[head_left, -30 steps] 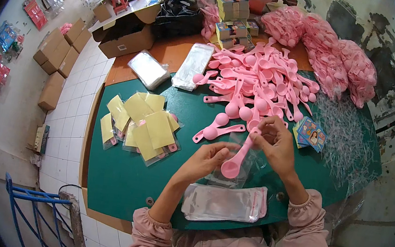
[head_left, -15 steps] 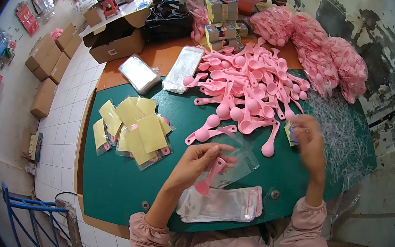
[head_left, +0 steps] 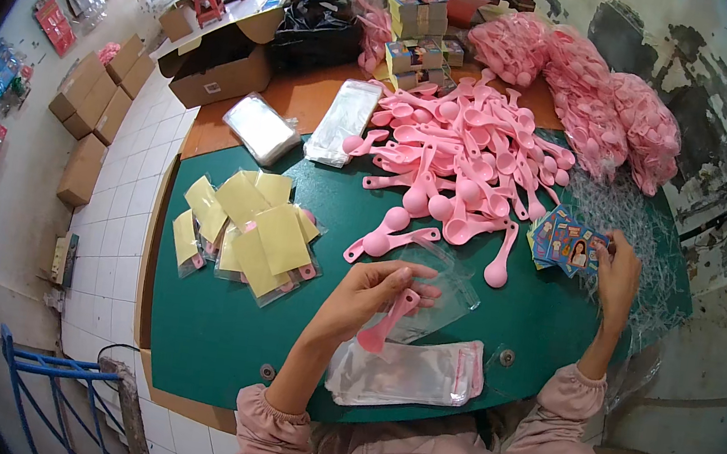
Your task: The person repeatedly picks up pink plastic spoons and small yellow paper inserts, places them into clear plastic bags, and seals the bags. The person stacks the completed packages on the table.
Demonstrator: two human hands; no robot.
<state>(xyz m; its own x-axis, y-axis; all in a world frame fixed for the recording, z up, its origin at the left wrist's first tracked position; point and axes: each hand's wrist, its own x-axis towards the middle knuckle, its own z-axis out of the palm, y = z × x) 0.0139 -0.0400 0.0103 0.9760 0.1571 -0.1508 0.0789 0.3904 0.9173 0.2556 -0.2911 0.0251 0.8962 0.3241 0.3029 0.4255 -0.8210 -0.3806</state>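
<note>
My left hand (head_left: 357,297) is closed around a clear plastic bag (head_left: 443,302) and a pink measuring spoon (head_left: 386,322); the spoon hangs down beside my fingers. To the right, my right hand (head_left: 619,275) pinches the edge of a colourful printed card (head_left: 580,252) at a small fanned stack of blue cards. Below my left hand lies a pile of flat clear bags (head_left: 409,373). Beyond both hands is a big heap of pink measuring spoons (head_left: 471,163), with a few loose ones at its near side.
Packed bags with yellow cards (head_left: 280,239) lie at the left of the green table (head_left: 214,336). Two stacks of clear bags (head_left: 262,128) are farther back. Bundled cards (head_left: 418,16) and sacks of pink spoons (head_left: 597,97) stand behind. Shredded clear plastic (head_left: 632,224) covers the right side.
My right hand has moved right, and the fanned printed cards it covered now show, with a card's edge in its fingers. My left hand stays with the bag and spoon.
</note>
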